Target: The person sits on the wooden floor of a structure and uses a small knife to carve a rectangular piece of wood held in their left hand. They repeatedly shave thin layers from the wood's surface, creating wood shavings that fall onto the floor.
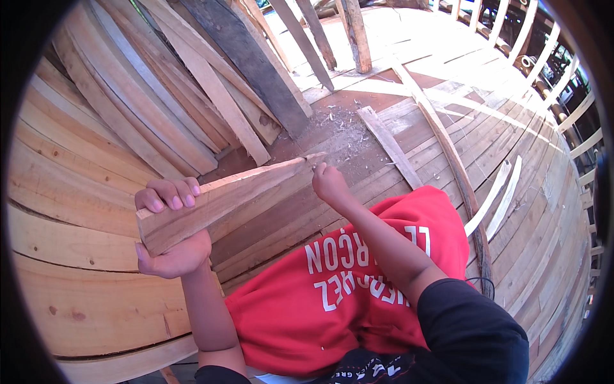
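A long wooden plank [224, 201], pale with a rough upper edge, slants up from my left to the middle of the view. My left hand [181, 251] is closed around its near, wide end, with the fingers over the top edge and the thumb at the end face. At the far, narrow tip my right hand [331, 184] is pinched shut, right beside a dark notch or mark. Whatever sits between those fingers is too small to make out. Red cloth [288, 301] with white lettering covers my lap under the right forearm.
A curved wall of planks [96, 288] rises on my left, with several boards [211, 89] leaning further off. Shavings [339, 131] lie around a dark post [256, 64]. On the plank floor [531, 256] rest a long batten [441, 131], a short board [390, 147] and two pale strips [504, 198].
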`<state>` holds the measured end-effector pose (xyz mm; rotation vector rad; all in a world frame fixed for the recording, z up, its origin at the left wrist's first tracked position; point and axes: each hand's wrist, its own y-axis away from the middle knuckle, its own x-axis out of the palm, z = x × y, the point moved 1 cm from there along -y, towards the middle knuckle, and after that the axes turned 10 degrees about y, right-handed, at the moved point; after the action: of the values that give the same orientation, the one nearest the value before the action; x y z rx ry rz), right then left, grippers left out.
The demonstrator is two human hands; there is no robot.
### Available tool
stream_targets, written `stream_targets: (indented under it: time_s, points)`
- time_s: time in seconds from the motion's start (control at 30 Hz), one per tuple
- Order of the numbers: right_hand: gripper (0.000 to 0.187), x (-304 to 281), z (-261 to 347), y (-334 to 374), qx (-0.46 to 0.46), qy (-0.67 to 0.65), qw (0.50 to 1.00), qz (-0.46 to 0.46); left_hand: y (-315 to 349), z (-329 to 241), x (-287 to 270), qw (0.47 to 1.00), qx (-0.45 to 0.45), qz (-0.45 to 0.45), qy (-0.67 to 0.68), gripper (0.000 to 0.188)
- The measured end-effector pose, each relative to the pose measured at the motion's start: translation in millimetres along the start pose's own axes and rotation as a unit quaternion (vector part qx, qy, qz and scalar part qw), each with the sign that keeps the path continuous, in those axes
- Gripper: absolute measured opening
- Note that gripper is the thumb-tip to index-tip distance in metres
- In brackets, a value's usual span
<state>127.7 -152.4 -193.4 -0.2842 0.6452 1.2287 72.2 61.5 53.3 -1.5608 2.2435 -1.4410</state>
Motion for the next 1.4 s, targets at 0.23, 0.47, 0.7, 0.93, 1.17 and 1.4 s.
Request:
stream_targets:
  time_s: [0.23, 0.47, 0.7, 0.93, 1.17, 1.4]
  points:
    - [0.055, -13.2, 10.3, -4.0, 0.024, 0.067, 0.997, -0.004, -1.7, -6.6, -12.7, 0.994, -0.054, 0.086, 0.03, 0.042]
    - [0.057, -35.2, 89.7, 52.0, -0.043, 0.058, 0.994, 0.076, 9.4, -7.1, -27.5, 0.999, -0.002, -0.032, 0.029, 0.039]
    - [0.058, 11.5, 7.9, -10.8, 0.008, 0.018, 1.0, -0.003, 4.8, -1.9, -26.0, 0.996, 0.022, -0.09, 0.009, 0.039]
    - [0.057, -0.4, 41.0, 13.2, 0.005, 0.042, 0.998, -0.046, 11.6, -4.3, -15.1, 0.996, 0.011, -0.084, 0.013, 0.038]
    - [0.058, -7.0, 55.1, 17.7, -0.035, 0.051, 0.998, 0.024, 14.1, -1.7, -16.7, 0.998, 0.03, -0.054, 0.009, 0.043]
    - [0.058, 6.8, 5.5, -15.3, 0.006, 0.033, 0.999, 0.01, 5.4, 1.4, -18.5, 0.988, 0.047, -0.144, -0.007, 0.044]
